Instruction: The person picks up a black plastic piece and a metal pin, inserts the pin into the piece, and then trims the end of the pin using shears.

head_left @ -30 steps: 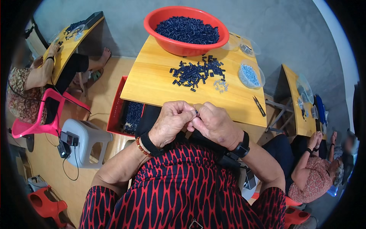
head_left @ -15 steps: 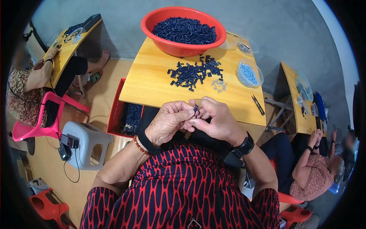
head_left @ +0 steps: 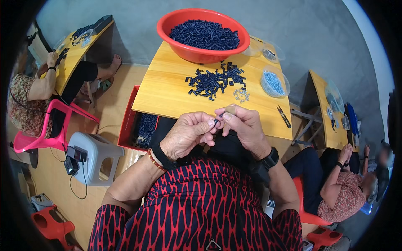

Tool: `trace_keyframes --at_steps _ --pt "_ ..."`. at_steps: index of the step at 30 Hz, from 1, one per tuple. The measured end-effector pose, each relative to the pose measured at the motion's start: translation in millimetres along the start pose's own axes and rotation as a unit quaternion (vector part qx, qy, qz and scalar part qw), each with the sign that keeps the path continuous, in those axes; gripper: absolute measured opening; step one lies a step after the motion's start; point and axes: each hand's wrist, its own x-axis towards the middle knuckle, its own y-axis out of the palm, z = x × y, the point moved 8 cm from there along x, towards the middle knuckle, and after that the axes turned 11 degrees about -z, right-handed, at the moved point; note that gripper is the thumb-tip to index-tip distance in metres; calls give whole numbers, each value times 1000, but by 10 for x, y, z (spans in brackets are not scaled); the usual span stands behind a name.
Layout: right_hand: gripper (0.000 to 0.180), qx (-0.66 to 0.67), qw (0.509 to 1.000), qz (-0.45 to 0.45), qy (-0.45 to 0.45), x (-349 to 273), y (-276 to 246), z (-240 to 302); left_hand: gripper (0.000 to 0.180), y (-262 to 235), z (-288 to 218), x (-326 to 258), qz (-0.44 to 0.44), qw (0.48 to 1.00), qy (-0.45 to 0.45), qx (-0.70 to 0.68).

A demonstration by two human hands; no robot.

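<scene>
Just off the near edge of the yellow wooden table (head_left: 159, 92), both hands meet over my lap. My left hand (head_left: 190, 131) pinches a small dark cylindrical piece (head_left: 216, 122) between thumb and fingertips. My right hand (head_left: 243, 125) is pinched close beside it, with a dark bit showing at its fingertips; I cannot make out what it is. Ahead on the table lies a loose pile of dark blue-black small pieces (head_left: 213, 81). Beside the pile is a small cluster of clear pieces (head_left: 241, 96).
A red basin (head_left: 176, 44) heaped with dark pieces stands at the back. At right are a clear tub (head_left: 273, 83) of light-blue bits and black thread snips (head_left: 284, 116). A red box (head_left: 127, 121) holds dark pieces below left. Co-workers sit at side tables; a grey stool (head_left: 98, 154) stands left.
My right hand has drawn slightly apart from the left and turned, its fingers lifting. The left hand stays nearly still with its piece. The left co-worker's hand has shifted.
</scene>
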Motion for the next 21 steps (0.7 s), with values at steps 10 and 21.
trace_keyframes --at_steps 10,21 --pt "30 187 978 -19 87 -56 -13 -256 16 1 -22 15 1 1000 4 -4" --pt "18 -260 952 -145 -74 173 -422 -216 7 -280 -36 105 -98 995 27 -21"
